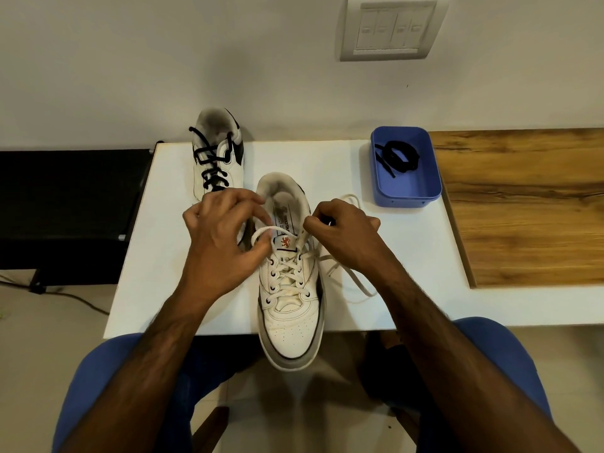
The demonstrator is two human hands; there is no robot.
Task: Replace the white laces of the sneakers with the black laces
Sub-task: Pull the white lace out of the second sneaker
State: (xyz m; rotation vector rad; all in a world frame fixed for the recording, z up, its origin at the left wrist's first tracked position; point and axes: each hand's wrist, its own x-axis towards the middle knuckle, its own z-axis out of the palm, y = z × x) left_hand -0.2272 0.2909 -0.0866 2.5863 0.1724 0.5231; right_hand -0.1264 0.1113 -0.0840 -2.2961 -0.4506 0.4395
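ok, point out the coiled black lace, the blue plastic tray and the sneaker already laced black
coiled black lace (400,157), head view, middle of coil
blue plastic tray (408,193), head view, near wall
sneaker laced black (232,170), head view, white side panel

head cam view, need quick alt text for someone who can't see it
Both hands, left hand and right hand, pull the white lace from the near sneaker on a white table. Behind: black-laced sneaker, blue tray holding a black lace.

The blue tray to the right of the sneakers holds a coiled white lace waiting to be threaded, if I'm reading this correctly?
Not quite: the lace coiled in the blue tray is a black lace, not white. The head view shows it. The tray does sit to the right of the sneakers.
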